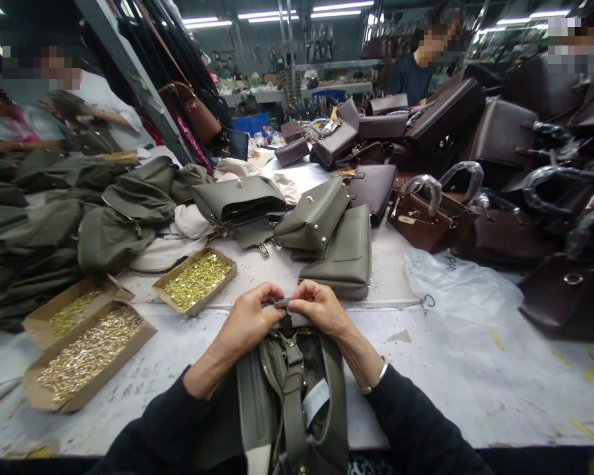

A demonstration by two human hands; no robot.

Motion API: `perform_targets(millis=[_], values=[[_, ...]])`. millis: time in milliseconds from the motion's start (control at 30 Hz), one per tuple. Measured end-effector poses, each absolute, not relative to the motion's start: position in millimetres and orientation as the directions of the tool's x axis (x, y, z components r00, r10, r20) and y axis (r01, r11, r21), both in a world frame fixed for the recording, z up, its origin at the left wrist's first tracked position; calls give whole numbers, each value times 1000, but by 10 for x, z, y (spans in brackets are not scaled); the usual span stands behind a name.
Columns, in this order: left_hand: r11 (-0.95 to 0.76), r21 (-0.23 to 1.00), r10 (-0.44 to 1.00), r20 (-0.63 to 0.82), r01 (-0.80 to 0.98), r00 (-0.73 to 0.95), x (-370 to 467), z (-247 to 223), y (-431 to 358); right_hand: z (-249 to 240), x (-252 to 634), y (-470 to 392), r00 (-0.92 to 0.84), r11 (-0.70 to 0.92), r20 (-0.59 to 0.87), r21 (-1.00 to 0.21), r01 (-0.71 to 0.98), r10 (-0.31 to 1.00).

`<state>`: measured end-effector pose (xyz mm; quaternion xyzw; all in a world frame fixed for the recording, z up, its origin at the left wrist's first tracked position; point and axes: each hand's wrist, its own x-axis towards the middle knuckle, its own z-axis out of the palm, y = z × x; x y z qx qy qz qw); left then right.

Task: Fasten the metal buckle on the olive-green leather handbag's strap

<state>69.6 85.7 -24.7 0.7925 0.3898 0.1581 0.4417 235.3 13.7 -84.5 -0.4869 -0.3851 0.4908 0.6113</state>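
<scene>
An olive-green handbag point(297, 402) lies in front of me at the near table edge, its straps and lining showing. My left hand point(250, 318) and my right hand point(317, 307) meet at its far end, fingers pinched together on a small olive strap tab point(282, 303). A cardboard tray of small gold fittings point(197, 280) sits just left of my hands.
Two more trays of gold fittings point(86, 353) lie at the near left. Finished olive bags point(327, 237) and olive fabric heaps point(39, 231) fill the middle and left. Brown handbags point(445, 211) crowd the right beside a clear plastic sheet point(455, 290). Other people work at the back.
</scene>
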Motion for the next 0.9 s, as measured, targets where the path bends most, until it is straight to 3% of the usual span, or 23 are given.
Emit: perform_targets(millis=[100,267,467,600,900], values=[[-380,795,759,-23,472,651,706,-229,810,-859,2364,127,225,47,-2,-976,-212,974],[-271,867,750,-84,419,657,707,-217,862,-888,2393,163,130,-13,-52,-960,-279,990],[-281,862,771,-59,422,634,686,-185,846,-767,2391,43,175,89,104,-992,91,979],[-306,848,790,-28,433,613,687,-163,808,-721,2359,-31,196,119,170,-962,247,966],[-128,916,730,-172,380,662,615,-172,911,-814,2334,14,160,107,119,-991,80,980]])
